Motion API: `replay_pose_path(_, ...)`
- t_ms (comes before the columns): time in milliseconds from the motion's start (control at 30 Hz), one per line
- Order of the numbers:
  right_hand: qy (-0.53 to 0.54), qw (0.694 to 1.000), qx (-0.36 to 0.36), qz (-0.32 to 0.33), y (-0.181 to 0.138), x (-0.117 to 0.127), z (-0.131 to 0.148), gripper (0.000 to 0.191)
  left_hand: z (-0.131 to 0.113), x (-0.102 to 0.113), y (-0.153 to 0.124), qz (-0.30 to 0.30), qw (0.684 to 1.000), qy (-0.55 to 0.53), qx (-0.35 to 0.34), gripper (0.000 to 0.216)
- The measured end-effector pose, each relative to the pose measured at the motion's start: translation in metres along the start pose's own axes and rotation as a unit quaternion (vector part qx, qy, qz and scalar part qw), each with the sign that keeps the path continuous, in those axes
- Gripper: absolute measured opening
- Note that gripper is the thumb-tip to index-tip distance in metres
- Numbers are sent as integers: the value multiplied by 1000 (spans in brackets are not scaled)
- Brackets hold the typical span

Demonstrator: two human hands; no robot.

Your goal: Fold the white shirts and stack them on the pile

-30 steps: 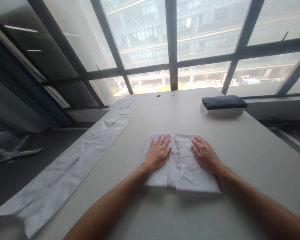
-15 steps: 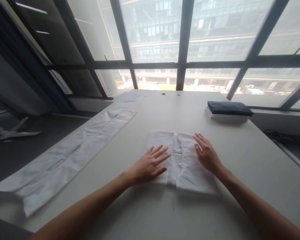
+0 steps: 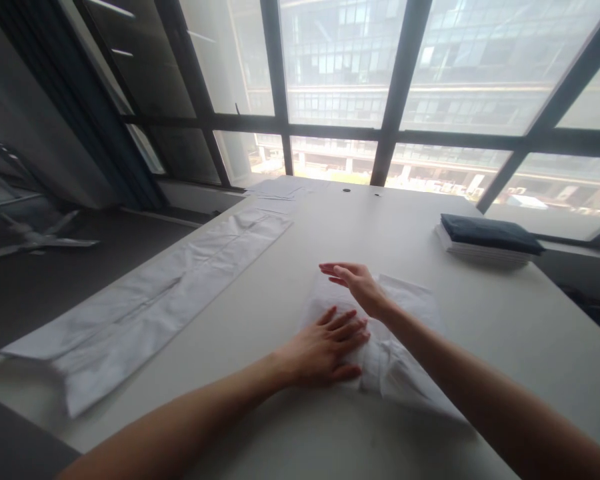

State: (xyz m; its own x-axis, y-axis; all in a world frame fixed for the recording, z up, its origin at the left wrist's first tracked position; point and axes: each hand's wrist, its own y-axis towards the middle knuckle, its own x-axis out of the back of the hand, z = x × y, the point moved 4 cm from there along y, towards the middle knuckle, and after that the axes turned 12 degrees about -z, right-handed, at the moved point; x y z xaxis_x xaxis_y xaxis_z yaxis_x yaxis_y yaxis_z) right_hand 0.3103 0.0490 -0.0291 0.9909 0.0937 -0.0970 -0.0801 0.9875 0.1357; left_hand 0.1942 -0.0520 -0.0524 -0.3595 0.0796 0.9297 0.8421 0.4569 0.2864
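A folded white cloth garment lies on the white table in front of me, partly covered by my hands and right forearm. My left hand rests flat on its left part, fingers spread. Farther up, my right hand reaches across to the garment's upper left, its fingers stretched out and nothing held in them. Whether the right hand touches the cloth I cannot tell.
A long white garment lies spread along the table's left side. White sheets lie at the far left. A folded dark cloth tops a white stack at the right. Windows stand behind the table.
My right hand has moved left, from the garment's right part across to its upper left. My left hand stays flat on the cloth. The camera view has turned slightly.
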Motion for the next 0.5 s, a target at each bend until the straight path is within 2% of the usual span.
replay_pose_path(67, 125, 983, -128, 37, 18, -12, -16, 38, 0, -2, 0, 0, 1000, 0, -3, 67)
replay_pose_path(133, 194, 951, -236, 37, 34, -14, -33, 49, 1, -4, 0, 1, 1000, -2, -4, 68)
replay_pose_path(200, 229, 929, -290, 15, 48, -8, -46, 56, 2, -4, 0, 0, 1000, -6, -3, 68)
replay_pose_path(333, 275, 919, -281, -39, 69, 9, -60, 58, 3, -6, 1, -6, 1000, -14, -3, 68)
replay_pose_path(433, 260, 930, -250, -71, 73, 13, -61, 51, 4, -7, 1, -9, 1000, -16, 0, 67)
replay_pose_path(500, 223, 949, -207, -84, 72, 14, -55, 48, 5, -6, 1, -10, 1000, -19, 5, 67)
